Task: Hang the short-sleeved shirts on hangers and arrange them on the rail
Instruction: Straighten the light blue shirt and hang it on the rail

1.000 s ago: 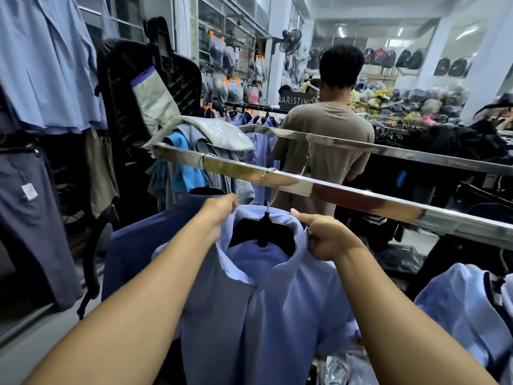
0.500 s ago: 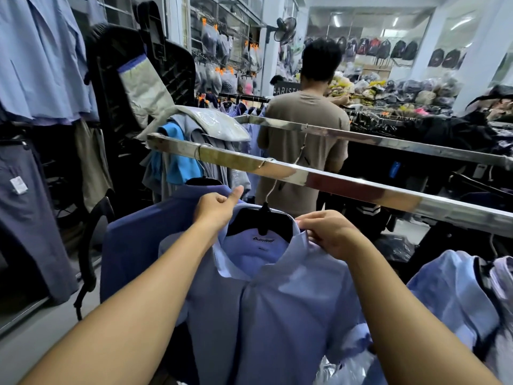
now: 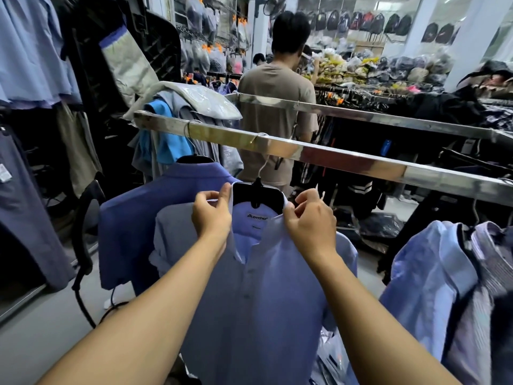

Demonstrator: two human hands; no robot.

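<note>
A light blue short-sleeved shirt point(image 3: 266, 287) hangs on a black hanger point(image 3: 256, 197) whose metal hook sits over the shiny steel rail point(image 3: 347, 159). My left hand point(image 3: 212, 215) pinches the left side of the shirt's collar. My right hand point(image 3: 311, 222) pinches the right side of the collar. Behind it to the left, a darker blue shirt point(image 3: 138, 220) hangs on another black hanger from the same rail. At the right, pale blue and striped shirts point(image 3: 433, 276) hang from the rail.
A person in a tan T-shirt point(image 3: 274, 107) stands with their back to me just beyond the rail. A second rail point(image 3: 388, 118) runs behind. Folded garments point(image 3: 191, 101) lie over the rail's left end. Clothes point(image 3: 30, 51) hang at the left wall.
Both hands have shifted from the hanger's shoulders down onto the collar, pinching its two sides. The shirt's label now shows inside the collar.
</note>
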